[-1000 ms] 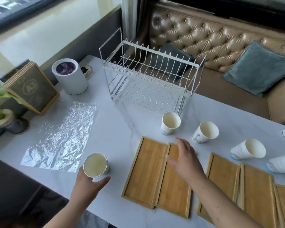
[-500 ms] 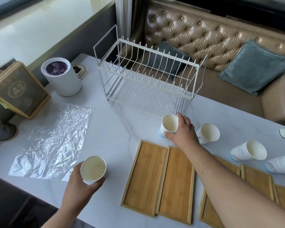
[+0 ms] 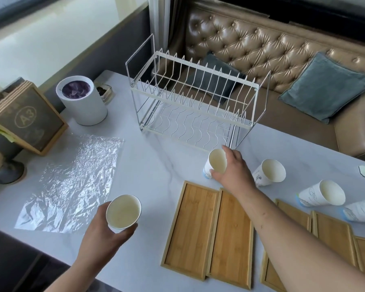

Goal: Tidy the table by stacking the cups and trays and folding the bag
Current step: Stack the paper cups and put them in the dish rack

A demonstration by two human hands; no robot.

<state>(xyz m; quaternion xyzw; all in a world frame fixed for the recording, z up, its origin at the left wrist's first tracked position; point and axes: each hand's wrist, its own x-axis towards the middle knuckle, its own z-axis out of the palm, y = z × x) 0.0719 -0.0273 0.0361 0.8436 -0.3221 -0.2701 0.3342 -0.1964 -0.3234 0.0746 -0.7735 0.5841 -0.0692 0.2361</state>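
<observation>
Was at the cup-stacking step, by judgement: one cup in each hand, none nested yet, trays and bag untouched.

Nearest, held a cup (image 3: 123, 211) from below in the left hand (image 3: 105, 230), with fingers and thumb curled round its lower wall and the mouth open upward. Had two trays (image 3: 190, 228) just right of that grip, side by side and touching along the long edges. Had three more trays (image 3: 333, 230) further right, one partly hidden under the right forearm. Had the bag (image 3: 72, 182) left of and beyond that grip, flat on the table (image 3: 156, 165), unfolded and crinkled.

Farther out, gripped a second cup (image 3: 217, 161) with the right hand (image 3: 232, 171), thumb at the near side low on the wall, fingers over the far rim. Could not tell the base as resting on the table or lifted. Had three loose cups (image 3: 322, 196) to the right of this grip, each apart from the next. Had a wire dish rack (image 3: 194, 106) just beyond the fingertips.

For the next move, probably needed to carry the second cup toward the left-hand grip, to set base over mouth and to lower it straight in. Needed a light squeeze, thin paper walls being easy to dent.
</observation>
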